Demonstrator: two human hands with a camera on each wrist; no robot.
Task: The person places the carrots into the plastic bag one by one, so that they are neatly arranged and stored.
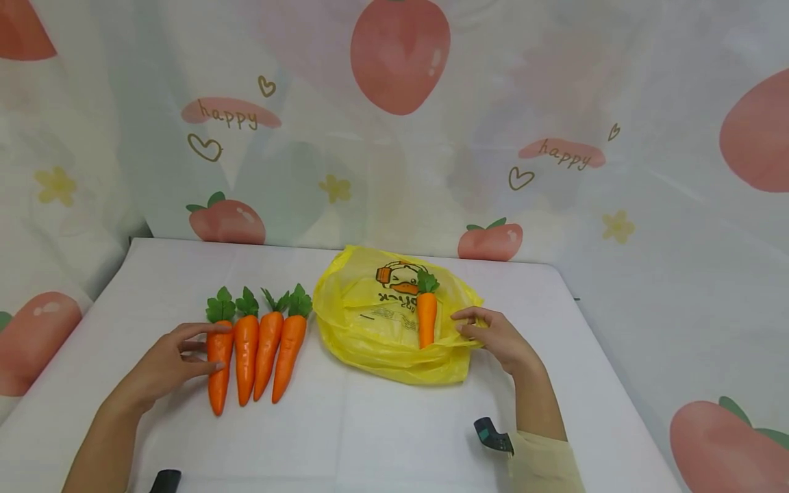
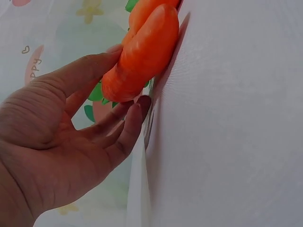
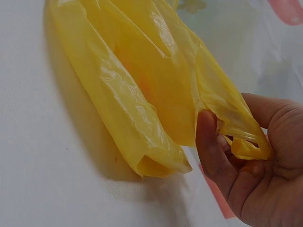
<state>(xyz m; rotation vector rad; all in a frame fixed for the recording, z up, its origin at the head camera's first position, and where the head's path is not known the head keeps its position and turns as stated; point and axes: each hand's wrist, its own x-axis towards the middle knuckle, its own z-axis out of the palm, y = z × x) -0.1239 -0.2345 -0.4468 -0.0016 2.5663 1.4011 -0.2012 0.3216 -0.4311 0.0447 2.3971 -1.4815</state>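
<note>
Four carrots with green leafy tops lie side by side on the left. My left hand (image 1: 166, 363) is at the leftmost carrot (image 1: 218, 370), thumb on its near part and fingers by its upper part. The left wrist view shows that carrot (image 2: 147, 56) between the thumb and the fingers. To the right, a yellow plastic bag (image 1: 357, 329) with a printed duck lies with its mouth spread. Another carrot (image 1: 427, 318) sits at the bag, its lower tip hidden behind the front rim. My right hand (image 1: 496, 339) pinches the bag's right edge, its fingers partly behind the plastic (image 3: 227, 113).
A white cloth covers the table (image 1: 370, 438). Behind and beside it hangs a pale curtain (image 1: 394, 171) printed with fruit and hearts. Dark devices (image 1: 493, 435) show near both wrists. The second carrot (image 1: 246, 356) lies close beside the leftmost one.
</note>
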